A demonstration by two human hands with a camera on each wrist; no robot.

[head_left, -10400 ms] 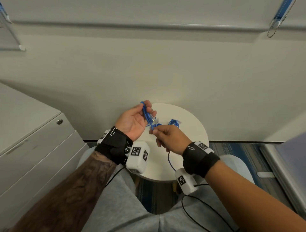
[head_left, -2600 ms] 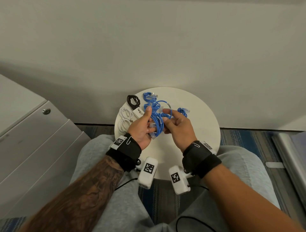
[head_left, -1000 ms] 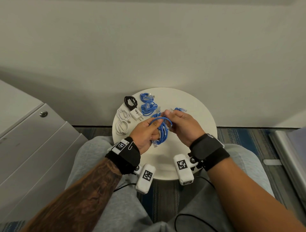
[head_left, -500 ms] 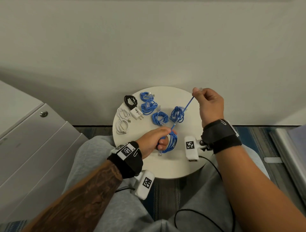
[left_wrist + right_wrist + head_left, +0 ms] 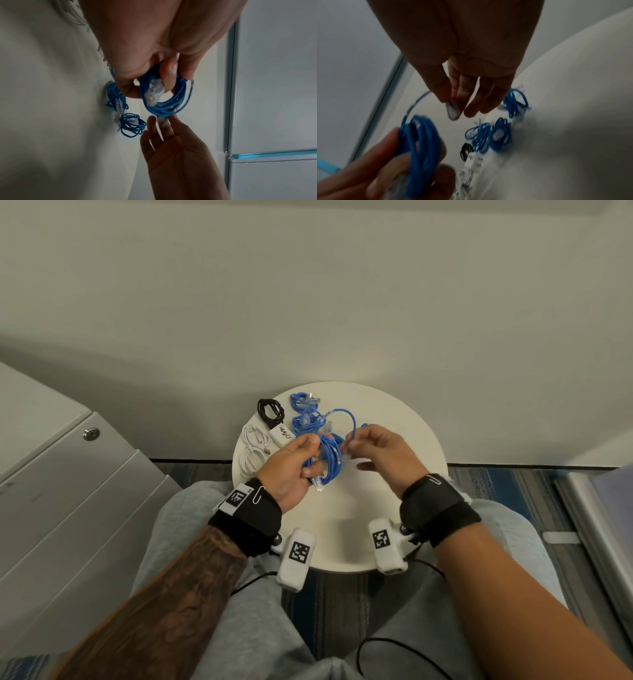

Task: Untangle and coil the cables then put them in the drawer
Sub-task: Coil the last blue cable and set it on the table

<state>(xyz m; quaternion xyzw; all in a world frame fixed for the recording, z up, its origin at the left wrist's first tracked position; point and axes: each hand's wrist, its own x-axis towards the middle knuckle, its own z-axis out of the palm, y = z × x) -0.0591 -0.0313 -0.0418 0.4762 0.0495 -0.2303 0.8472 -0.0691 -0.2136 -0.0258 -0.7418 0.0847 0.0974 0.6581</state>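
My left hand (image 5: 310,462) grips a blue network cable coil (image 5: 330,462) above the round white table (image 5: 394,508); its clear plug (image 5: 153,92) lies against my fingers. My right hand (image 5: 352,444) pinches the same cable's free end by its plug (image 5: 453,111), right beside the coil (image 5: 421,142). A loose loop of cable (image 5: 344,414) arcs between the two hands. Coiled blue cables (image 5: 303,402) (image 5: 306,424) lie at the table's far side, and two coils (image 5: 488,136) (image 5: 515,102) lie under my right hand.
A black coiled cable (image 5: 270,409), a white cable (image 5: 253,450) and a white adapter (image 5: 281,436) lie at the table's left edge. A grey drawer cabinet (image 5: 68,508) with a lock (image 5: 91,434) stands at the left, its drawers closed. My knees are under the table's near edge.
Half a second ago my right hand was raised up and right, pulling the cable end taut. It has come back to the coil, leaving a slack loop. My left hand rose slightly with the coil.
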